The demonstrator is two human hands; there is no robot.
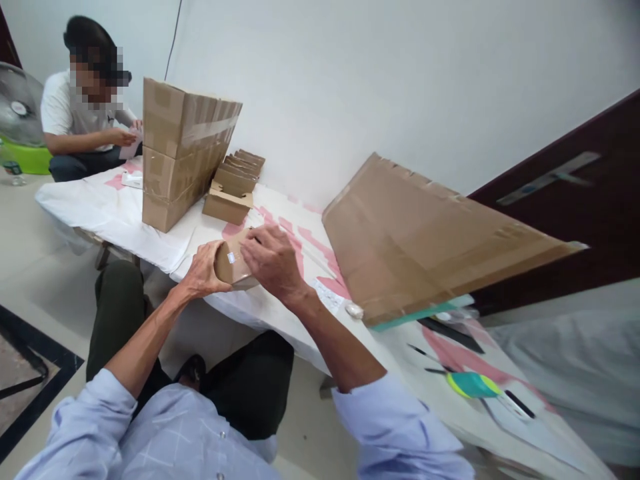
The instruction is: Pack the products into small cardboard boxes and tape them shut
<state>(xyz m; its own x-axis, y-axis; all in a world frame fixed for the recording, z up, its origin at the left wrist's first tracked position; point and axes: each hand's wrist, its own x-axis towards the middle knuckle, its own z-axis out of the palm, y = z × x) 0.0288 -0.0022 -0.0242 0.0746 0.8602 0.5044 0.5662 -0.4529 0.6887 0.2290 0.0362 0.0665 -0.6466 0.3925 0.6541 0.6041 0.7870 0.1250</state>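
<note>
My left hand (pixel 204 269) is wrapped round the near-left end of a small brown cardboard box (pixel 231 265), which bears a small white label. The box is held tilted over the front edge of the table. My right hand (pixel 273 260) lies against the box's right side, its fingers curled into a pinch. Something small and dark shows by those fingertips, too small to name. Behind the hands, several open cardboard boxes (pixel 227 202) stand in a row.
Two large taped cartons (pixel 163 157) are stacked left, near a seated person (pixel 83 113). A big cardboard sheet (pixel 430 247) leans at right. Beyond a crumpled white item (pixel 354 311) lie a green-and-yellow object (pixel 473 385) and dark tools on the cloth-covered table (pixel 120 213).
</note>
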